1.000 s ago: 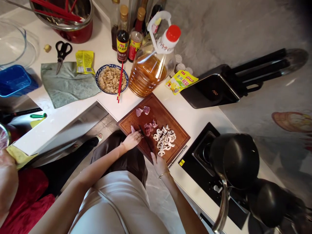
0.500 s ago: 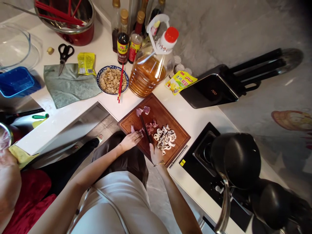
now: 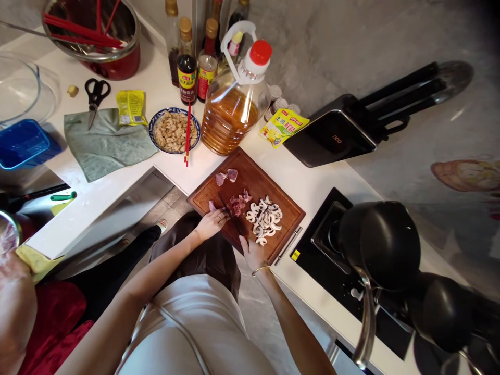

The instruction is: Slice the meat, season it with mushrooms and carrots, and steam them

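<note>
A brown wooden cutting board (image 3: 287, 200) lies at the counter's edge. My left hand (image 3: 211, 224) is on its near left side, fingers curled together and pressing down on a piece of raw meat (image 3: 212, 207), mostly hidden under them. In my right hand (image 3: 254, 253) is the handle of a dark knife (image 3: 234, 220), its blade pointing away beside the left fingertips. Cut raw meat (image 3: 238, 203) lies just right of the blade. Sliced mushrooms (image 3: 265, 219) are heaped on the board's right side. Two more meat chunks (image 3: 226, 177) sit toward the far corner.
Behind the board stand an oil jug (image 3: 230, 114), sauce bottles (image 3: 187, 73) and a bowl (image 3: 151, 134) of pale chopped food with red chopsticks across it. A knife block (image 3: 332, 135) and a stove with a black pan (image 3: 386, 245) are right. Another person's hand (image 3: 15, 276) shows at left.
The knife has shifted nearer my left fingertips and its blade now lies lower on the board, away from the far meat chunks. The whole view has shifted slightly.
</note>
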### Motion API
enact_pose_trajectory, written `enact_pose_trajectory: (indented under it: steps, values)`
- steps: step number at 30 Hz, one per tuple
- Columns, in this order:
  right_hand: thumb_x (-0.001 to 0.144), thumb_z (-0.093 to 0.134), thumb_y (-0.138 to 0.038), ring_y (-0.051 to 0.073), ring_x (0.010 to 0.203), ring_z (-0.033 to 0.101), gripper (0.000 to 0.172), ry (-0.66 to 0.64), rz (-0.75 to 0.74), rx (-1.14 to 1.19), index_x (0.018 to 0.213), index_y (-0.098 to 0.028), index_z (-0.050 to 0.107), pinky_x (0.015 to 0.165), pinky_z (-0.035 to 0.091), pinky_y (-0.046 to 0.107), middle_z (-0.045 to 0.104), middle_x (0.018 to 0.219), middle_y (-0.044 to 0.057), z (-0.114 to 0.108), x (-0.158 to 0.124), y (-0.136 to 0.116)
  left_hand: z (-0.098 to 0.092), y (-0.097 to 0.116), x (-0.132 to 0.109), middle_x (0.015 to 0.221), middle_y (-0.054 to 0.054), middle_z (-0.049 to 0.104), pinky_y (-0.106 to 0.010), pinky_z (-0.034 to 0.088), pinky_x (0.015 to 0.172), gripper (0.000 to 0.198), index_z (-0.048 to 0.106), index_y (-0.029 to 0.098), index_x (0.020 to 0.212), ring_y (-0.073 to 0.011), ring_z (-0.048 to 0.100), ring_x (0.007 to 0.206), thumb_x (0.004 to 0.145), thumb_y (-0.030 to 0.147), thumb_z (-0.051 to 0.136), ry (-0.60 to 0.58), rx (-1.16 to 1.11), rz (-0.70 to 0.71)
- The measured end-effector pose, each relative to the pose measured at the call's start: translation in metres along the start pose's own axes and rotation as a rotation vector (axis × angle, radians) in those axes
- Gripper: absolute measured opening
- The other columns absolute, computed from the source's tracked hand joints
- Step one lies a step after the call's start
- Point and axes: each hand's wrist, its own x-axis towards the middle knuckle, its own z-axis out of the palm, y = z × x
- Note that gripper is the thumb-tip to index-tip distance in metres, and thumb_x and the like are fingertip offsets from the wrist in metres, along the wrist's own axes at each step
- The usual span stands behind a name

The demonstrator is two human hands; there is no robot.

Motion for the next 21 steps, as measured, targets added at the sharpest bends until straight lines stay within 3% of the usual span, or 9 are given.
enact_pose_trajectory:
  steps: [5,8,16,21]
  values:
    - [0.099,0.024,-0.048,0.020,0.087,0.068,0.052,0.005,-0.044,0.022,0.101,-0.017,0.066,0.072,0.045,0.026,0.072,0.095,0.011,-0.001,-0.009,0.011,0.004,0.002,0.002,0.097,-0.011,0.068,-0.036,0.051,0.090,0.021,0.066,0.011,0.099,-0.0202,0.061,0.100,0.092,0.014,0.046,-0.043,-0.026,-0.053]
    - [0.099,0.024,-0.048,0.021,0.084,0.068,0.054,-0.016,-0.036,0.012,0.096,-0.017,0.068,0.069,0.045,0.026,0.072,0.089,0.012,-0.002,-0.009,0.011,0.007,0.003,0.001,0.098,-0.011,0.068,-0.036,0.051,0.090,0.020,0.066,0.011,0.097,-0.0208,0.060,0.102,0.092,0.015,0.047,-0.025,-0.032,-0.059]
    - [0.097,0.030,-0.049,0.021,0.077,0.067,0.050,0.060,-0.072,-0.088,0.091,-0.015,0.067,0.067,0.043,0.026,0.071,0.083,0.014,0.002,0.035,-0.036,0.009,0.002,-0.002,0.093,-0.013,0.068,-0.035,0.054,0.086,0.020,0.066,0.011,0.094,-0.0214,0.060,0.104,0.092,0.014,0.046,-0.087,-0.057,-0.066]
    - [0.099,0.027,-0.046,0.019,0.078,0.066,0.050,0.128,-0.096,0.003,0.089,-0.016,0.066,0.069,0.043,0.025,0.070,0.083,0.011,0.008,0.034,-0.029,0.007,-0.002,-0.005,0.105,-0.014,0.068,-0.036,0.052,0.091,0.022,0.064,0.010,0.103,-0.0210,0.059,0.111,0.093,0.015,0.045,-0.038,-0.047,-0.022]
